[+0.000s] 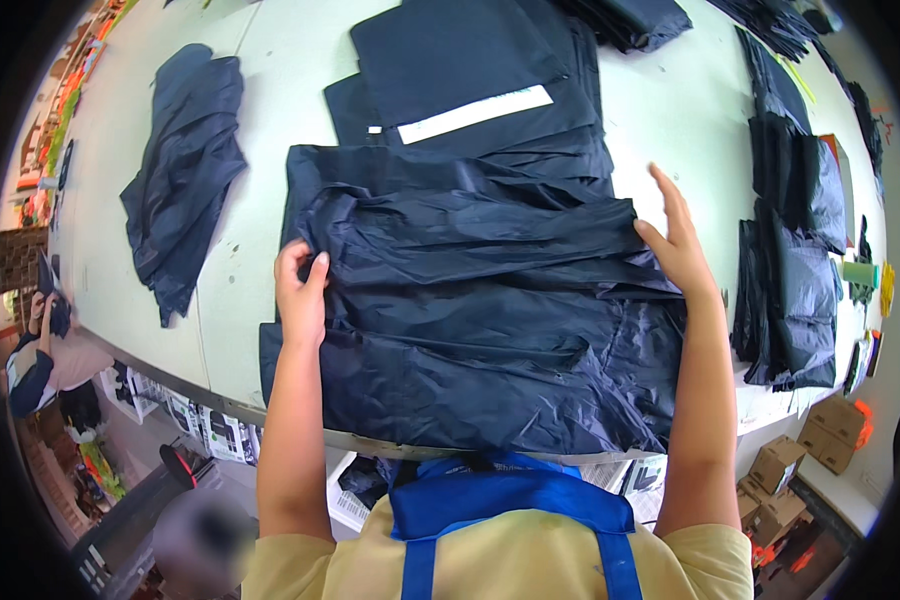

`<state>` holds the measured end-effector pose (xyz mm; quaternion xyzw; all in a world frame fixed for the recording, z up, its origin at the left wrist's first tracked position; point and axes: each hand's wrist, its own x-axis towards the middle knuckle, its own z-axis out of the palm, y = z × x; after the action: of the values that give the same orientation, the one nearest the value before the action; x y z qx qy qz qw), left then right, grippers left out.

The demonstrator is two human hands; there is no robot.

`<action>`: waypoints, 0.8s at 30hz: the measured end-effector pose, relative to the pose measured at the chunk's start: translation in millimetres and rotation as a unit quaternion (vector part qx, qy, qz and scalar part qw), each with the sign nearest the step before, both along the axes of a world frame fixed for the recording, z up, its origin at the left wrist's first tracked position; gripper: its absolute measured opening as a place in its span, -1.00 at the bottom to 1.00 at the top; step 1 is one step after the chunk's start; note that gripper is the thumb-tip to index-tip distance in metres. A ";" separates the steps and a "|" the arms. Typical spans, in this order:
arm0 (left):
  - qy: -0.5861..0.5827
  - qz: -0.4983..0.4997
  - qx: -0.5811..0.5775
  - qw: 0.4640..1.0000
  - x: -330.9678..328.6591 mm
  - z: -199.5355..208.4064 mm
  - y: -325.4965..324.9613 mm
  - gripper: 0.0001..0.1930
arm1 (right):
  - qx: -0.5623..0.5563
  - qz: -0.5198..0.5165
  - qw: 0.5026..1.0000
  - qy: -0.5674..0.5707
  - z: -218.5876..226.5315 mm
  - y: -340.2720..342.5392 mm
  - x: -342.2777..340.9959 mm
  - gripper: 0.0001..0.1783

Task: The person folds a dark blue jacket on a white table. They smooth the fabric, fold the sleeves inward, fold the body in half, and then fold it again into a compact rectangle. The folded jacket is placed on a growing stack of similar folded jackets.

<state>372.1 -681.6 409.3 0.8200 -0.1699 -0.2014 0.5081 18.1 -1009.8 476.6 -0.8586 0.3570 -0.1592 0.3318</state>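
Observation:
A wide, crumpled piece of thin dark navy fabric lies in loose folds across the table in front of me. At its left edge, my left hand has its fingers curled, with a bit of the fabric between thumb and fingers. By the right edge, my right hand is open, its fingers stretched forward and its thumb close to or touching the fabric. Beyond it lies a stack of folded dark fabric with a white paper strip on it. More dark fabric reaches the table's near edge.
The pale table carries a separate dark fabric piece at left and bundled dark pieces at right. Cardboard boxes stand beyond the right edge. Another person is at the far left.

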 end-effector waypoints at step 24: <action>-0.212 -0.428 0.339 0.811 30.1 54.2 -56.0 -0.77 | -0.175 0.194 0.939 0.223 26.5 41.4 36.5 -0.66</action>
<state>402.2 -737.6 463.5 0.8065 -0.5283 -0.2650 0.0121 54.6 -968.4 503.1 -0.9691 0.2147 0.0435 0.1130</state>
